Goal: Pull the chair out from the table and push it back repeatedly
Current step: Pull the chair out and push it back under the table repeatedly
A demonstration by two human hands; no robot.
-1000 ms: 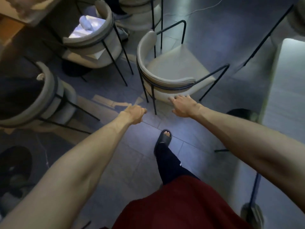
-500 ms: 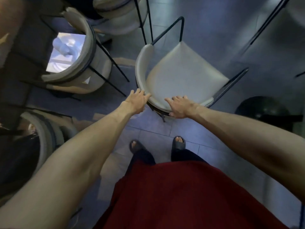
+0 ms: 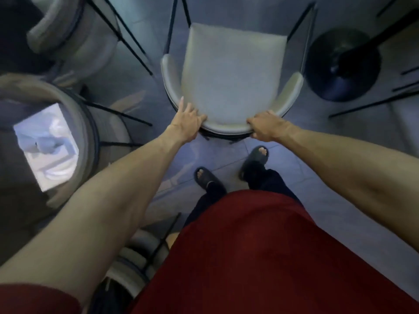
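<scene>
Both hands are gripping the curved backrest of the chair (image 3: 231,73), left hand (image 3: 187,123) draped loosely, right hand (image 3: 265,128) curled tight; chair standing just ahead of the feet, more cycles likely remaining.

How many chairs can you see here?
4. One chair is at centre, with the left hand and right hand on its back. Another chair is top left, a third at left, a fourth partly hidden at the bottom.

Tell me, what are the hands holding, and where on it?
Both hold the chair by its curved backrest: the left hand on the left of the curve, the right hand on the right.
</scene>
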